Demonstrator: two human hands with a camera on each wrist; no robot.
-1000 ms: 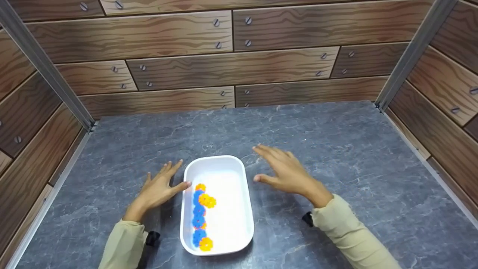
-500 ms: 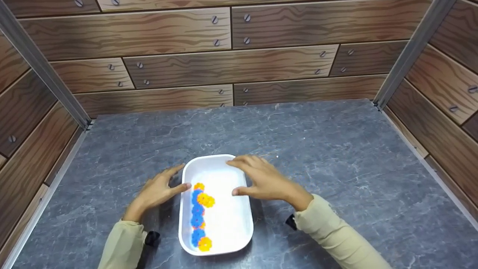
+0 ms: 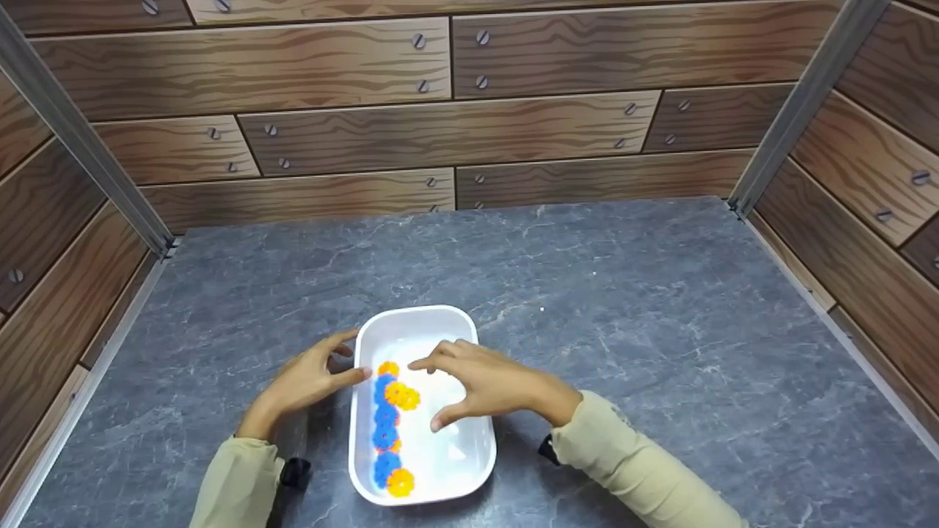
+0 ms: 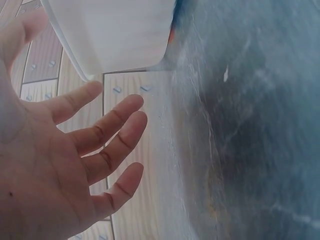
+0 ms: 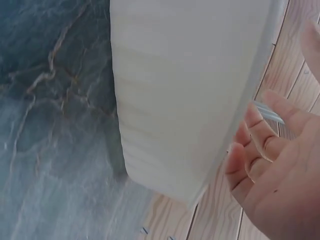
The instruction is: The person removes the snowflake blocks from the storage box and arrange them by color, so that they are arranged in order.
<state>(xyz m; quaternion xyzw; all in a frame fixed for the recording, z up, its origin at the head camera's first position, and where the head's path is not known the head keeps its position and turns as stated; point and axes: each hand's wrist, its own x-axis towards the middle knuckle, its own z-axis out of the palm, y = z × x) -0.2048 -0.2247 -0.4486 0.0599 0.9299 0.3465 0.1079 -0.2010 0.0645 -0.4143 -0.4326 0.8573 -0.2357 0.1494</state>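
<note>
A white rectangular tub (image 3: 469, 469) with rounded corners stands on the grey table. Along its left inside wall lies a row of small flower-shaped plastic pieces, blue ones (image 3: 386, 436) and yellow-orange ones (image 3: 402, 396). My left hand (image 3: 304, 378) is at the tub's left rim, thumb at the edge and fingers spread along the outside; the left wrist view shows its relaxed fingers beside the tub wall. Over the tub's right half hovers my right hand (image 3: 488, 381), thumb and forefinger apart with nothing between them, pointing toward the pieces.
The dark marbled table (image 3: 623, 330) is walled by wood-print panels (image 3: 352, 139) at the back and both sides. Metal corner posts (image 3: 792, 110) rise at the back. Black straps (image 3: 296, 473) show at the wrists by the sleeves.
My right hand has come from right of the tub leftward, over the rim and above the inside. My left hand stays by the left rim, its fingers bending slightly more.
</note>
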